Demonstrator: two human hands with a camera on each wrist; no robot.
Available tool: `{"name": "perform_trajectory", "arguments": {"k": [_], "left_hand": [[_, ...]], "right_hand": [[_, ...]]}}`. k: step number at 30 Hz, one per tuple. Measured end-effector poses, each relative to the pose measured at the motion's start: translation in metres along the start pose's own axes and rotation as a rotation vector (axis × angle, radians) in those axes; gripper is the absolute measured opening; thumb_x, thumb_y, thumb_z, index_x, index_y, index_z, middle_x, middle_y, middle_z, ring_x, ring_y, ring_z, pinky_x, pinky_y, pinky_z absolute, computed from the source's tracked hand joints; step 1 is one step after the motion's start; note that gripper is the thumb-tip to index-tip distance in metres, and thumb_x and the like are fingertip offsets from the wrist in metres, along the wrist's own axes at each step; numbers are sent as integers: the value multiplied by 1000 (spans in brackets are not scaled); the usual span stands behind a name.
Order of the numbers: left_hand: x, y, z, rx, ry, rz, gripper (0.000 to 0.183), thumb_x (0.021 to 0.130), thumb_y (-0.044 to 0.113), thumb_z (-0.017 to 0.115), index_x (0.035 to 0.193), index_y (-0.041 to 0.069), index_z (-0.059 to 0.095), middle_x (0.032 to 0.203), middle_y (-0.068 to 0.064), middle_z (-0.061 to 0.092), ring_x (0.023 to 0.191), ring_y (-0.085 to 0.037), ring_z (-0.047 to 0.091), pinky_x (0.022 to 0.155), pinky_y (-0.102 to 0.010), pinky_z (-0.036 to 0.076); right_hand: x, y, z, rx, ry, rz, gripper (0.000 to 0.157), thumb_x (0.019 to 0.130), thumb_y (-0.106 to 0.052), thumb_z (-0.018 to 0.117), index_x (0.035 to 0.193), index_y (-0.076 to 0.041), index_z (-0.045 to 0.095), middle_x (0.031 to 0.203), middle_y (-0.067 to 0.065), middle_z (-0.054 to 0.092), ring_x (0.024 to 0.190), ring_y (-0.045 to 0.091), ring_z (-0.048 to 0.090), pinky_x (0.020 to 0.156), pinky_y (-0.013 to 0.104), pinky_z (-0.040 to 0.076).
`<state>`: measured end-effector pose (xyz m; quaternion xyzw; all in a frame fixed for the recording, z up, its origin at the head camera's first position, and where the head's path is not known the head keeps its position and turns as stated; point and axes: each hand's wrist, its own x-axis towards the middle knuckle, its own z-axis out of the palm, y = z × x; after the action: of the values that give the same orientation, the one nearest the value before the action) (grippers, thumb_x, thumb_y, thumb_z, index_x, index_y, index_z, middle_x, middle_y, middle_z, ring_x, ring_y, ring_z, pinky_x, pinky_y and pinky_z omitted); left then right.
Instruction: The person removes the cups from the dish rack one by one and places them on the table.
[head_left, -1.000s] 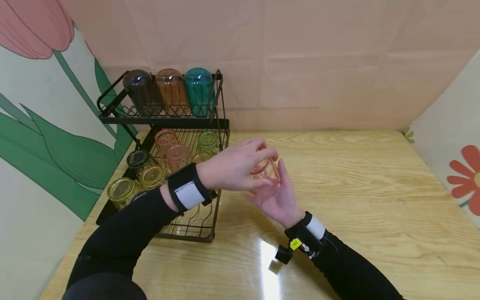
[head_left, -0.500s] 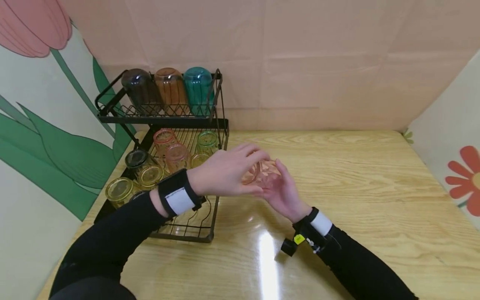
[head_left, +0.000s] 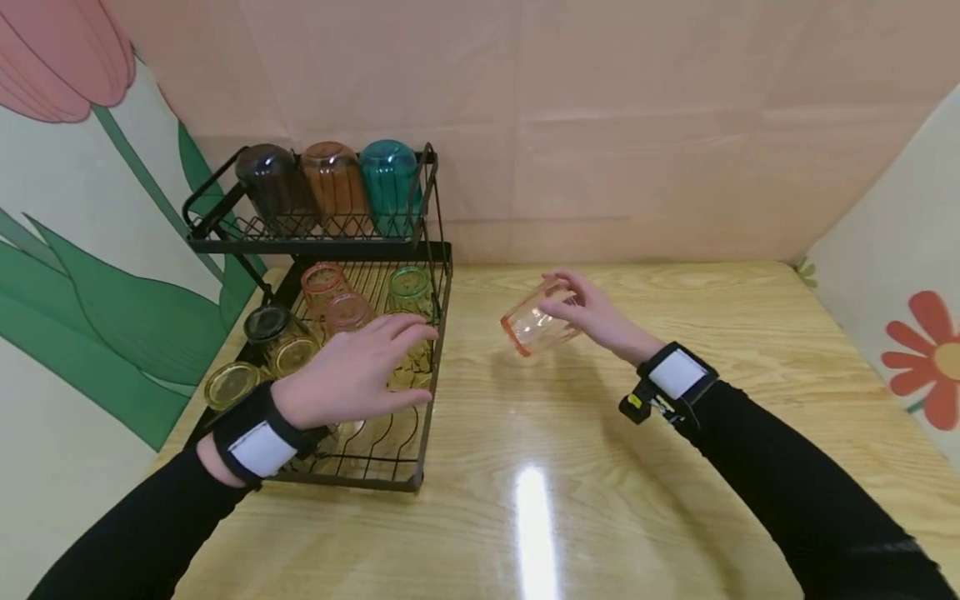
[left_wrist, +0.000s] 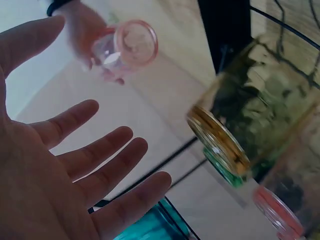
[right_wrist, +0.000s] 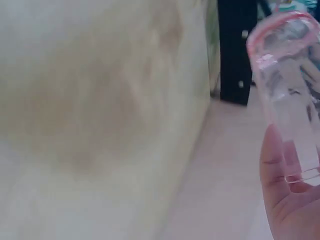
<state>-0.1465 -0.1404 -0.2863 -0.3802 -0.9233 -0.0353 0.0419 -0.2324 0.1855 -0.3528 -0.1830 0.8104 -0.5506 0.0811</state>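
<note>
My right hand (head_left: 600, 312) grips a clear pink glass (head_left: 536, 321) near its base, tilted with the reddish rim facing down and left, above the table. In the right wrist view the same pink glass (right_wrist: 287, 95) shows fingers round its lower end. My left hand (head_left: 356, 367) holds nothing; its fingers are spread over the right side of the rack's lower tier. The left wrist view shows the left palm (left_wrist: 40, 170) with fingers apart, beside an upside-down yellow glass (left_wrist: 260, 110).
A black two-tier rack (head_left: 420, 479) stands at the left. Its top tier carries dark, brown (head_left: 335, 187) and teal (head_left: 390, 187) glasses upside down. Pink (head_left: 326, 283), green (head_left: 410, 287), yellow (head_left: 232, 385) and dark (head_left: 270, 325) glasses sit below. The wooden table (head_left: 675, 467) extends right.
Both hands were together at the pink glass. The left hand has let go and moved left over the rack; the right hand has carried the glass rightward and turned it rim toward the left.
</note>
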Motion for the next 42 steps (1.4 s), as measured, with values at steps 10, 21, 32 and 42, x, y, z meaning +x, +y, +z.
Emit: {"name": "perform_trajectory", "arguments": {"k": [10, 21, 32, 42], "left_hand": [[-18, -12, 1, -20, 19, -63, 70, 79, 60, 53, 132, 17, 40, 133, -4, 39, 115, -21, 42, 40, -21, 34], [-28, -15, 1, -38, 43, -74, 72, 79, 65, 46, 133, 18, 40, 134, -6, 37, 116, -24, 42, 40, -21, 36], [-32, -17, 3, -55, 45, -70, 71, 80, 64, 47, 133, 18, 39, 136, -7, 36, 116, -24, 41, 42, -21, 38], [-33, -16, 3, -66, 27, -89, 71, 79, 64, 48, 134, 18, 38, 137, -8, 35, 119, -26, 39, 44, -21, 39]], "right_hand": [[36, -21, -13, -888, -45, -116, 76, 72, -62, 60, 132, -22, 38, 123, 9, 41, 105, 29, 44, 75, 46, 42], [53, -10, 9, -1111, -114, -148, 75, 73, -60, 59, 132, -18, 40, 119, 12, 42, 106, 30, 42, 71, 45, 46], [51, 21, 12, -1090, -84, -63, 72, 74, -55, 62, 131, -17, 40, 117, 14, 44, 103, 32, 43, 71, 46, 44], [45, 19, 16, -1095, -83, -32, 78, 74, -58, 59, 136, -18, 36, 124, 13, 40, 106, 32, 43, 68, 44, 46]]}}
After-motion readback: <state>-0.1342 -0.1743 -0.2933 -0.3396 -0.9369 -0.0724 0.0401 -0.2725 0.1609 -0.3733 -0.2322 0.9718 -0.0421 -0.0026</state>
